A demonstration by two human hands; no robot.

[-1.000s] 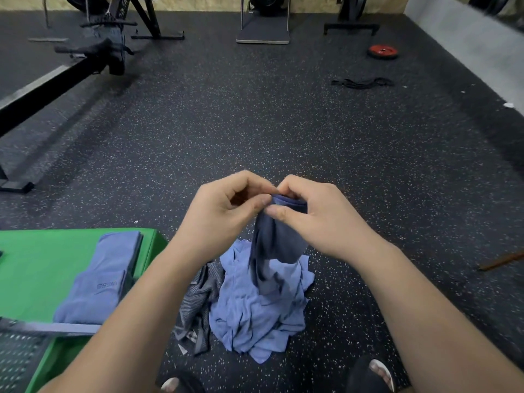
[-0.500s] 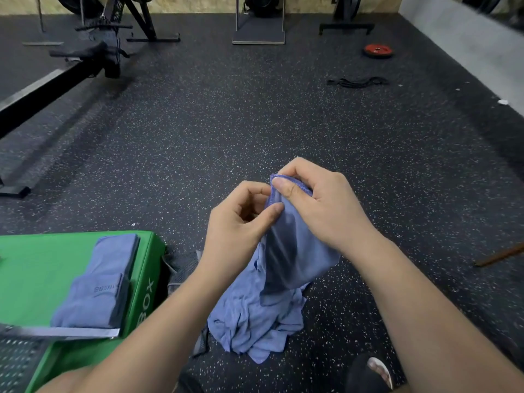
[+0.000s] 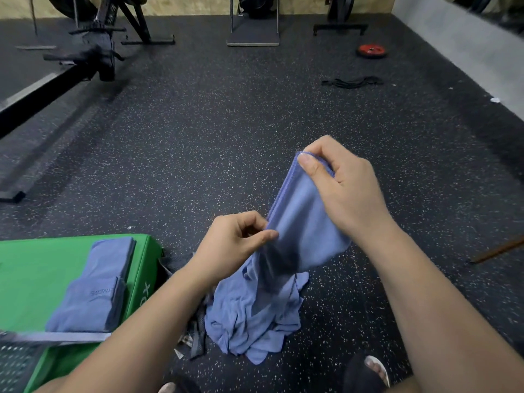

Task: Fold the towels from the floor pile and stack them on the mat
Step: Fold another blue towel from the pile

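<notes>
A blue towel [image 3: 300,219] hangs in the air above the floor pile. My right hand [image 3: 343,188] pinches its top corner between thumb and fingers. My left hand [image 3: 235,242] pinches the same hemmed edge lower down and to the left. Below, a crumpled pile of blue towels [image 3: 255,319] lies on the black speckled floor, with a grey striped cloth [image 3: 195,336] at its left side. On the green mat [image 3: 34,273] at the left lie folded blue towels [image 3: 93,290], stacked one on another.
A black rowing machine rail [image 3: 42,89] runs along the far left. Black bands [image 3: 351,82] and a red weight plate [image 3: 372,50] lie at the far right. A wooden stick [image 3: 499,249] pokes in at the right edge. My sandalled foot [image 3: 368,373] is at the bottom.
My hands have parted along the towel's edge: the right hand rose up and right with the corner, the left slid down the hem, and the towel has opened out.
</notes>
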